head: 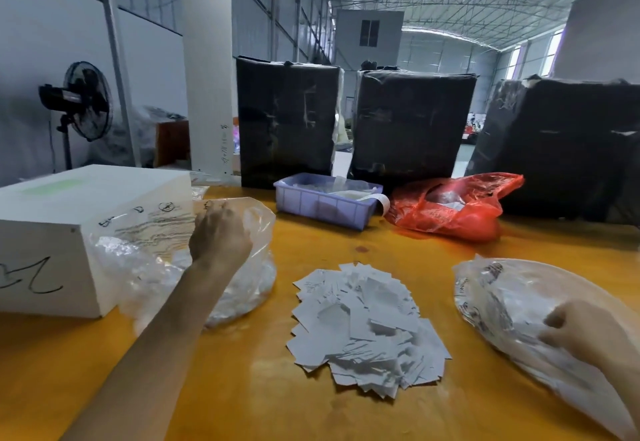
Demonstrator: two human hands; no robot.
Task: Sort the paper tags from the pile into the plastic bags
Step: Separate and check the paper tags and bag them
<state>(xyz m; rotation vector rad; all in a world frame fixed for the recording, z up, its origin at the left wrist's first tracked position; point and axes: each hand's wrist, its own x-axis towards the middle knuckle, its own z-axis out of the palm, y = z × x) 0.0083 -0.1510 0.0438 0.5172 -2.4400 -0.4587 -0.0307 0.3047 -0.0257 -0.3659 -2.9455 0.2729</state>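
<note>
A large pile [369, 328] of tags is left unsorted near centre on the table [381, 246]. The right hand [581, 331] is curled into the near right bag [512, 298], its hold on anything not discernible. Farther left, the left hand [219, 234] reaches into the left bag [242, 267], fingers hidden; both bags already hold tags.

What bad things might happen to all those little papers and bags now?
1. The paper tags lie in a loose, uneven pile in the open; a passing arm might scatter them across the yellow table.
2. The left hand is up at the left plastic bag, which looks floppy, so its mouth may fold shut.
3. The right plastic bag under the right hand lies on its side; tags might slide out.
</note>
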